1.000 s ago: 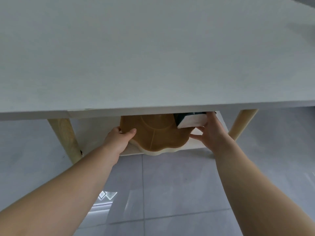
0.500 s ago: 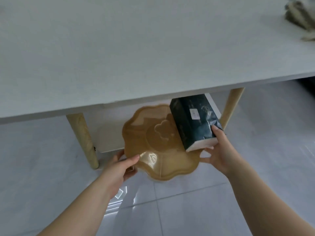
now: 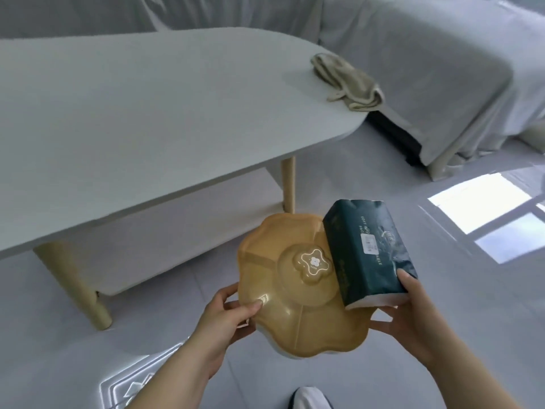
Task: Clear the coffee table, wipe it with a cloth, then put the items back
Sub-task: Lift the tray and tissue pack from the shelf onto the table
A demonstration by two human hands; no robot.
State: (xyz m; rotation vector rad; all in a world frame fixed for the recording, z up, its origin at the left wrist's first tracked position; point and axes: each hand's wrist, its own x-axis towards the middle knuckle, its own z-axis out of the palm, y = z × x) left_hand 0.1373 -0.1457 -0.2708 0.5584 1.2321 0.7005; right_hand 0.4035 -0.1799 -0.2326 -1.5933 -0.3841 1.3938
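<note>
Held over the floor just before the white worktop (image 3: 147, 113), the amber tray (image 3: 295, 293) is pinched at its left rim by the left hand (image 3: 227, 318), while the right hand (image 3: 415, 320) has its fingers (image 3: 408, 283) clamped on the right rim and on the dark tissue pack (image 3: 368, 249) lying there, and a beige cloth (image 3: 346, 81) rests on the worktop's right end.

Both hands pulled the tray (image 3: 295, 314) and tissue pack (image 3: 368, 255) out from under the table (image 3: 147, 113), lifting them clear above the floor.

tissue pack (image 3: 368, 252) reads "soft"; the rest is blurred.
</note>
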